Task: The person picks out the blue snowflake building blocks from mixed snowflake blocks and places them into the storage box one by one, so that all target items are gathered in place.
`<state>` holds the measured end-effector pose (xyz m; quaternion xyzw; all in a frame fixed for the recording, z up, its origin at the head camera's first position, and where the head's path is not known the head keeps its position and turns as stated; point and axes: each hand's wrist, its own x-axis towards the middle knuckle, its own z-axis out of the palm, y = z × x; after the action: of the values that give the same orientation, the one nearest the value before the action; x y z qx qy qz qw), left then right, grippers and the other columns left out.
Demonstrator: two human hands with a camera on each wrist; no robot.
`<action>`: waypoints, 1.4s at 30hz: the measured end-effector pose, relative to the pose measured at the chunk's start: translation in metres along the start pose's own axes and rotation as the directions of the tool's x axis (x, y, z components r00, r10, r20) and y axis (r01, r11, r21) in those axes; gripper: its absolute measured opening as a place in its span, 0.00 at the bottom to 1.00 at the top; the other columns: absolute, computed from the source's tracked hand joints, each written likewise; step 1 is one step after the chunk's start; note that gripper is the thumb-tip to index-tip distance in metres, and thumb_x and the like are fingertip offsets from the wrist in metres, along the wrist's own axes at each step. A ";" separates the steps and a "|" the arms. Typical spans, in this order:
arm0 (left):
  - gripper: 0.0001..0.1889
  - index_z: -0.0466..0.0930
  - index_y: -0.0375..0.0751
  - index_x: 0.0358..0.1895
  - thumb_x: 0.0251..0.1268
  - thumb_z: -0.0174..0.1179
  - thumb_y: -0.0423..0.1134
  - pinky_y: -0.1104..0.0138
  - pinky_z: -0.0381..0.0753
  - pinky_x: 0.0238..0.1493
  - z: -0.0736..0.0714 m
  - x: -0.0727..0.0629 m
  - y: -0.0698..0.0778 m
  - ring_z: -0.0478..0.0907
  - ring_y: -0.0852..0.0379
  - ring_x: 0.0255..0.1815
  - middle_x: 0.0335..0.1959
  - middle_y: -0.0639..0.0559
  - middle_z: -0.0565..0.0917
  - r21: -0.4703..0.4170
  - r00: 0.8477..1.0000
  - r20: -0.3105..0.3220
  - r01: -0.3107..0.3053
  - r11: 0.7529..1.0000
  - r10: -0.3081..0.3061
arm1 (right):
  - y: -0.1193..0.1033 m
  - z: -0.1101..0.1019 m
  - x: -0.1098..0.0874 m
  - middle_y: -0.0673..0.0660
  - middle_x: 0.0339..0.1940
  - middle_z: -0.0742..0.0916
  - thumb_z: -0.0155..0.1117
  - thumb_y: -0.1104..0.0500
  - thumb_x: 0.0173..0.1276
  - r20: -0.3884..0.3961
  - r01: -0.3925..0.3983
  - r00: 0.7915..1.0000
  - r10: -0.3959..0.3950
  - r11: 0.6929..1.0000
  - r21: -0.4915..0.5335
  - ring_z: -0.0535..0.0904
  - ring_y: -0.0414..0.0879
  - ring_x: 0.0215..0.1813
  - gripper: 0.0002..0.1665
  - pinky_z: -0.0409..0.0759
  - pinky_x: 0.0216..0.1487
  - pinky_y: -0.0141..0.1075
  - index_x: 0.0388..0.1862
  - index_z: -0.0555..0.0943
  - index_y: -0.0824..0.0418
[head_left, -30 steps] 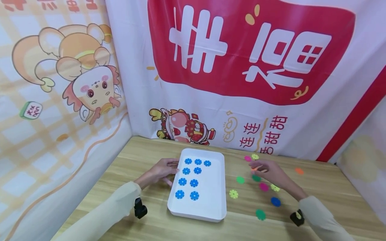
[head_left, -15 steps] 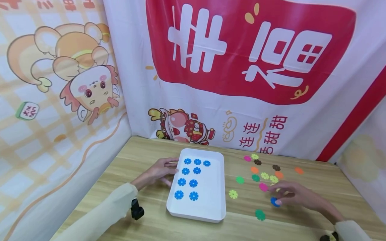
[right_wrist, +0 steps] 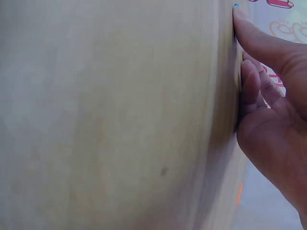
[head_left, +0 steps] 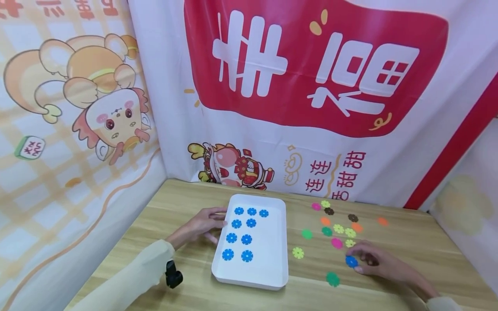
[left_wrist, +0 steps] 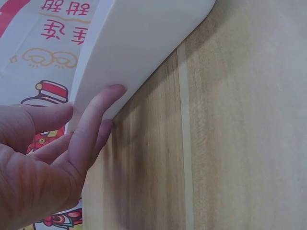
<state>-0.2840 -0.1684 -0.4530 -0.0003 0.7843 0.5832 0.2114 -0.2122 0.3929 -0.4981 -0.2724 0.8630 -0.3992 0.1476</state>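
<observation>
My right hand (head_left: pixel 383 264) pinches a blue snowflake disc (head_left: pixel 352 261) at the tabletop, with thumb and index finger at its edges. In the right wrist view the hand (right_wrist: pixel 273 91) is low against the table, and only a speck of blue shows at the thumb tip. My left hand (head_left: pixel 201 224) rests along the left side of a white tray (head_left: pixel 268 268). The left wrist view shows its fingers (left_wrist: pixel 88 127) lightly touching the tray's outer wall (left_wrist: pixel 134 43). Inside the tray, several blue snowflake discs (head_left: pixel 247 239) lie flat in rows.
Loose discs in other colours lie right of the tray, among them a green one (head_left: pixel 332 279), a yellow one (head_left: pixel 298 252), a pink one (head_left: pixel 336 243) and a brown one (head_left: pixel 352 218). A printed cloth (head_left: pixel 288 164) hangs behind the wooden table (head_left: pixel 175 198).
My right hand has moved from over the far discs toward me and right, down to the blue disc, and pinches it. The left hand stays at the tray.
</observation>
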 end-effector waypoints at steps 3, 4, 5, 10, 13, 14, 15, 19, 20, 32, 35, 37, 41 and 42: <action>0.32 0.65 0.40 0.80 0.75 0.62 0.32 0.56 0.94 0.31 -0.002 -0.001 0.000 0.87 0.43 0.54 0.74 0.32 0.73 0.001 1.000 -0.015 0.002 1.000 -0.002 | -0.002 0.000 0.008 0.55 0.51 0.82 0.67 0.59 0.75 -0.014 -0.029 0.999 0.029 1.000 0.004 0.75 0.39 0.44 0.16 0.79 0.42 0.26 0.60 0.80 0.57; 0.32 0.65 0.40 0.80 0.76 0.62 0.32 0.55 0.94 0.32 -0.002 -0.001 0.000 0.87 0.43 0.54 0.74 0.32 0.73 0.001 1.000 -0.018 0.002 1.000 -0.002 | -0.003 -0.001 0.010 0.55 0.50 0.82 0.68 0.59 0.75 -0.017 -0.047 0.999 0.047 0.999 0.000 0.75 0.38 0.44 0.16 0.79 0.42 0.26 0.59 0.80 0.58; 0.32 0.65 0.40 0.80 0.76 0.62 0.33 0.55 0.94 0.32 -0.002 -0.002 0.000 0.87 0.42 0.54 0.74 0.32 0.73 -0.001 1.000 -0.021 0.001 1.000 -0.001 | -0.004 -0.002 0.012 0.56 0.49 0.82 0.69 0.59 0.74 -0.020 -0.043 0.999 0.043 0.999 -0.004 0.76 0.39 0.44 0.16 0.79 0.42 0.26 0.58 0.80 0.58; 0.32 0.66 0.41 0.79 0.76 0.62 0.33 0.55 0.94 0.31 0.001 -0.001 -0.001 0.88 0.44 0.52 0.74 0.32 0.73 -0.008 0.999 -0.033 -0.001 1.000 0.001 | -0.009 -0.008 0.018 0.53 0.43 0.83 0.71 0.59 0.71 -0.003 -0.079 0.997 0.079 0.997 -0.027 0.76 0.39 0.40 0.14 0.79 0.38 0.27 0.52 0.79 0.60; 0.31 0.66 0.41 0.80 0.76 0.62 0.34 0.56 0.94 0.31 0.003 0.000 0.001 0.88 0.45 0.51 0.74 0.33 0.73 -0.008 0.999 -0.033 -0.004 1.000 0.004 | -0.014 -0.014 0.024 0.51 0.40 0.86 0.71 0.60 0.71 0.027 -0.083 0.996 0.084 0.996 -0.034 0.79 0.38 0.39 0.12 0.83 0.37 0.28 0.49 0.81 0.60; 0.31 0.66 0.41 0.80 0.76 0.62 0.34 0.56 0.94 0.31 0.003 0.000 0.001 0.88 0.45 0.51 0.74 0.33 0.73 -0.011 0.999 -0.033 -0.005 1.000 0.005 | -0.016 -0.016 0.026 0.52 0.39 0.87 0.71 0.61 0.71 0.036 -0.075 0.996 0.076 0.997 -0.026 0.80 0.38 0.39 0.10 0.85 0.37 0.29 0.49 0.82 0.61; 0.31 0.66 0.42 0.80 0.76 0.62 0.34 0.56 0.94 0.31 0.004 0.000 0.002 0.88 0.45 0.51 0.74 0.34 0.73 -0.011 0.999 -0.033 -0.007 1.000 0.006 | -0.017 -0.018 0.029 0.53 0.38 0.88 0.69 0.63 0.72 0.046 -0.057 0.997 0.057 0.998 -0.016 0.82 0.39 0.38 0.09 0.88 0.36 0.31 0.48 0.82 0.63; 0.31 0.67 0.43 0.79 0.76 0.63 0.34 0.56 0.94 0.30 0.007 0.001 0.002 0.88 0.45 0.51 0.74 0.34 0.74 -0.015 0.999 -0.036 -0.008 1.000 0.007 | -0.029 -0.024 0.045 0.58 0.35 0.90 0.63 0.69 0.75 0.056 -0.015 0.998 0.012 0.998 0.060 0.86 0.42 0.34 0.09 0.92 0.33 0.38 0.51 0.84 0.70; 0.31 0.67 0.43 0.79 0.76 0.63 0.34 0.56 0.94 0.31 0.007 0.002 0.002 0.88 0.45 0.52 0.74 0.34 0.74 -0.016 0.999 -0.034 -0.008 1.000 0.008 | -0.033 -0.025 0.051 0.59 0.35 0.90 0.63 0.69 0.75 0.043 0.003 0.999 -0.005 0.998 0.063 0.86 0.43 0.34 0.09 0.92 0.33 0.38 0.52 0.83 0.71; 0.32 0.66 0.42 0.80 0.76 0.63 0.34 0.56 0.94 0.31 0.014 0.004 0.009 0.88 0.44 0.52 0.74 0.34 0.74 0.001 1.000 0.002 -0.016 1.000 0.016 | -0.116 0.021 0.143 0.72 0.40 0.90 0.65 0.70 0.74 -0.185 0.019 0.982 0.031 0.964 0.264 0.91 0.53 0.37 0.12 0.93 0.44 0.53 0.51 0.83 0.79; 0.33 0.65 0.41 0.80 0.75 0.63 0.34 0.55 0.94 0.31 0.015 0.002 0.009 0.87 0.43 0.54 0.74 0.33 0.73 0.004 1.000 0.010 -0.017 1.000 0.017 | -0.123 0.032 0.164 0.68 0.39 0.90 0.66 0.70 0.74 -0.171 -0.052 0.980 0.100 0.962 0.266 0.91 0.52 0.36 0.10 0.94 0.44 0.50 0.49 0.84 0.77; 0.33 0.64 0.40 0.80 0.75 0.63 0.34 0.55 0.94 0.31 0.016 0.001 0.008 0.87 0.42 0.54 0.74 0.32 0.73 0.008 1.000 0.010 -0.016 1.000 0.016 | -0.127 0.040 0.176 0.65 0.38 0.90 0.66 0.69 0.74 -0.159 -0.101 0.977 0.144 0.962 0.255 0.91 0.51 0.35 0.08 0.95 0.43 0.48 0.48 0.85 0.74; 0.32 0.65 0.41 0.80 0.76 0.63 0.35 0.56 0.94 0.32 0.017 0.002 0.008 0.87 0.44 0.54 0.74 0.33 0.74 0.011 1.000 0.006 -0.004 1.000 0.004 | -0.130 0.054 0.196 0.61 0.36 0.89 0.67 0.71 0.72 -0.162 -0.161 0.968 0.192 0.968 0.191 0.89 0.48 0.33 0.04 0.95 0.39 0.41 0.43 0.86 0.71; 0.32 0.65 0.41 0.80 0.76 0.63 0.35 0.56 0.95 0.32 0.017 0.002 0.009 0.87 0.44 0.53 0.74 0.34 0.74 0.010 1.000 0.007 -0.002 1.000 0.002 | -0.130 0.057 0.201 0.61 0.35 0.89 0.68 0.71 0.71 -0.171 -0.164 0.966 0.192 0.973 0.165 0.89 0.48 0.32 0.04 0.95 0.38 0.40 0.42 0.87 0.71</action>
<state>-0.2827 -0.1496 -0.4498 0.0035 0.7866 0.5794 0.2134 -0.3017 0.1705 -0.4420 -0.1433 0.8615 -0.4716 0.1218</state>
